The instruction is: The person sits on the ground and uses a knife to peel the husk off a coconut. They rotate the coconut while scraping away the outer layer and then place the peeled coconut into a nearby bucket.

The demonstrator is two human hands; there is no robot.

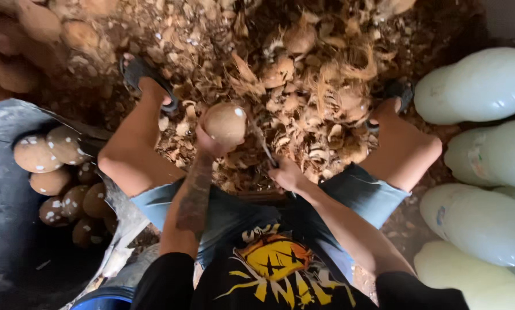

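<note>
Coconut (225,123), husked, round, tan-brown, sits raised in front of the person's knees, gripped from below by the left hand (207,143); fingers curl closed around its underside, likely to keep it steady and clear of the debris.

Going left to right, all relative to the coconut:
- Far left and lower: dark tub (16,241) holding peeled coconuts (56,172), brown with white nicks, piled against its right wall, probably kept within easy reach of the left arm.
- Upper left: a few unhusked brown coconuts (36,23), blurred, on the ground.
- Just left: left foot in a dark sandal (145,77), leg spread outward.
- Behind and right: husk pile (303,86), fibrous shreds and chips covering the ground between the feet.
- Just right and lower: right hand (287,175), fingers closed around a thin dark tool (263,146), blade angled up toward the coconut; tool type unclear, looks like a knife.
- Further right: right foot, dark sandal (398,92).
- Far right: large white plastic jugs (481,155) lying stacked on their sides, well apart from the coconut.

Legs are splayed, seemingly so scraps drop between them.
</note>
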